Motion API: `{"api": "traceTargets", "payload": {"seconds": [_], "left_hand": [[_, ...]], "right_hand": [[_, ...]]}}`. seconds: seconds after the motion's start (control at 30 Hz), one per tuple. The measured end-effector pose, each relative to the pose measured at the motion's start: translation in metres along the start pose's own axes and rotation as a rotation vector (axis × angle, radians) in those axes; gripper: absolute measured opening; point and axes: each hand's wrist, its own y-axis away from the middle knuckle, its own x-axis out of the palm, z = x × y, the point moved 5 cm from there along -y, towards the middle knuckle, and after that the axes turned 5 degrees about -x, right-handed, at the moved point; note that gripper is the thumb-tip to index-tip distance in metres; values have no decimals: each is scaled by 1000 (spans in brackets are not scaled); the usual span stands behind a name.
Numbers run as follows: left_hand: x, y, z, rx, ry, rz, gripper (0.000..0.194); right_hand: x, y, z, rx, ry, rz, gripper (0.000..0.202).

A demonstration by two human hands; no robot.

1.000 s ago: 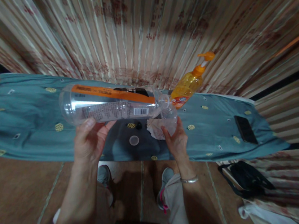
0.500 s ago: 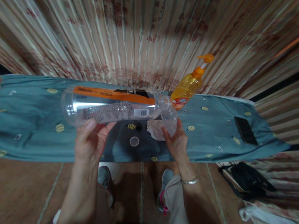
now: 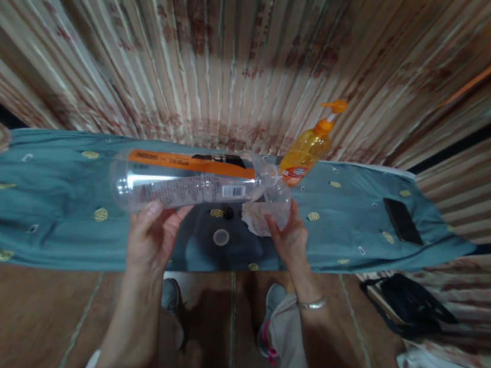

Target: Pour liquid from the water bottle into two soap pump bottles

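Note:
My left hand (image 3: 154, 229) is wrapped round the lower end of a large clear bottle (image 3: 187, 183) with an orange and black label. The bottle lies on its side in the air, its neck toward the right. My right hand (image 3: 290, 234) holds a clear plastic cup (image 3: 281, 203) against the bottle's mouth. Below the cup sits a crumpled pale cloth or tissue (image 3: 255, 218). A small round clear lid (image 3: 221, 238) and a small black cap (image 3: 229, 212) lie on the cloth-covered table near the bottle.
An orange pump bottle (image 3: 306, 149) stands behind the cup. On the right of the blue-green tablecloth (image 3: 339, 219) lies a black phone (image 3: 402, 221). A black bag (image 3: 410, 303) is beyond the table at the right. Striped curtains hang behind.
The large bottle and my left hand have shifted slightly to the right. The whole scene sits a little lower in view. Both hands keep their hold.

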Motion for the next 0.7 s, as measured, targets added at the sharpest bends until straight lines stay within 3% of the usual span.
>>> {"api": "traceTargets", "payload": {"seconds": [0.7], "left_hand": [[0, 0, 0, 7, 21, 14, 58]], "right_hand": [[0, 1, 0, 14, -1, 17, 79]]}}
